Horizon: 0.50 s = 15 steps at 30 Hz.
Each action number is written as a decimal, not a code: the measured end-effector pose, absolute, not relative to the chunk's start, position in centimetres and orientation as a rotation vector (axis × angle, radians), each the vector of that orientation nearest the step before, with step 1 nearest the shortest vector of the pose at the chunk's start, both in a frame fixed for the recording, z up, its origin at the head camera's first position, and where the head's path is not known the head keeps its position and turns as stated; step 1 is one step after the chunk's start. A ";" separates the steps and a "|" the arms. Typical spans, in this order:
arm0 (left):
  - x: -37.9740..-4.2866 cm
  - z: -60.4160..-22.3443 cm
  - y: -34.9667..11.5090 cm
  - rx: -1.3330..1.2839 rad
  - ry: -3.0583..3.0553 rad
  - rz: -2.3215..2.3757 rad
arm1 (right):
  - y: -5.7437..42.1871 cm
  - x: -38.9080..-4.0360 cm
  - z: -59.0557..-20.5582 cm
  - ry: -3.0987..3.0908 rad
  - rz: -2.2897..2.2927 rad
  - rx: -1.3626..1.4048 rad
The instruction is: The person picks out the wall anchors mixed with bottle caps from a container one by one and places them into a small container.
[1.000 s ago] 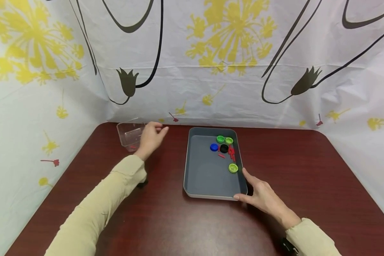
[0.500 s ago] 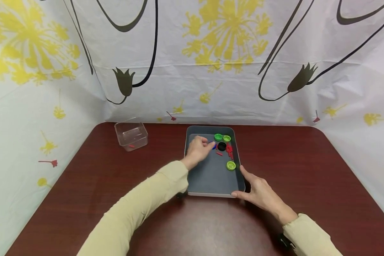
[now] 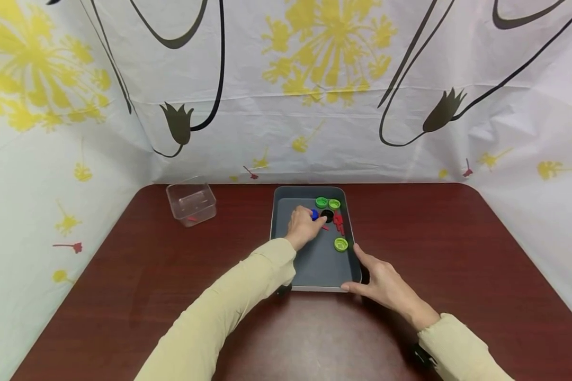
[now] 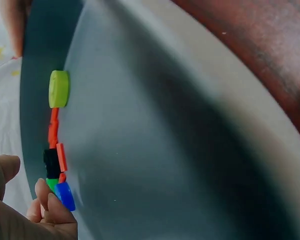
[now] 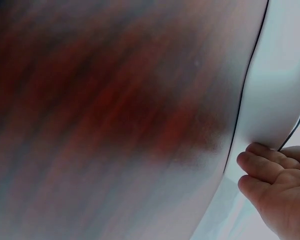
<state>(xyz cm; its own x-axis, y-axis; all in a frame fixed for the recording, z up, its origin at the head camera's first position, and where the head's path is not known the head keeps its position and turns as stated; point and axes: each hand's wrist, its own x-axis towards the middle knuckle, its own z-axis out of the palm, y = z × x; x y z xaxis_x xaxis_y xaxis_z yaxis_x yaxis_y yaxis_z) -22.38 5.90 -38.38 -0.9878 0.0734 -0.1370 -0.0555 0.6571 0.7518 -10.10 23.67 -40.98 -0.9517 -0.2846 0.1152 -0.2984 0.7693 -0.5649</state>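
My left hand [image 3: 303, 226] reaches into the grey tray [image 3: 316, 272], its thumb and fingers parted in the left wrist view. Its fingertips are right at the blue bottle cap [image 4: 65, 195], with the black cap [image 3: 327, 214] and small red sticks [image 3: 339, 223] close by. A green cap [image 3: 321, 202] and a lime cap [image 3: 334, 204] lie at the tray's far end; another lime cap [image 3: 340, 244] lies nearer. My right hand [image 3: 386, 283] touches the tray's near right corner, thumb at the front edge, fingers along the side.
A clear plastic container [image 3: 190, 202] stands at the back left of the dark red table [image 3: 410, 222], with a red stick [image 3: 192, 218] in it. A white patterned cloth [image 3: 286, 132] hangs behind the table and along both sides.
My left hand has moved right from beside the clear container into the tray, over the caps and red sticks. The right hand keeps its place at the tray's corner.
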 end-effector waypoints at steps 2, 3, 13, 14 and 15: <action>-22.3 -38.5 6.1 0.006 2.717 1.210 | 23.7 -10.1 -40.9 -2.928 0.937 0.488; -22.3 -38.6 6.2 0.008 2.722 1.192 | 23.7 -10.1 -40.9 -2.926 0.937 0.488; -21.6 -39.4 7.4 -0.006 2.738 1.078 | 23.6 -10.1 -40.9 -2.929 0.933 0.471; -21.6 -39.5 7.5 -0.016 2.745 1.067 | 23.6 -10.1 -40.8 -2.927 0.933 0.472; -21.6 -39.5 7.6 -0.023 2.753 1.054 | 23.6 -10.0 -40.8 -2.926 0.932 0.472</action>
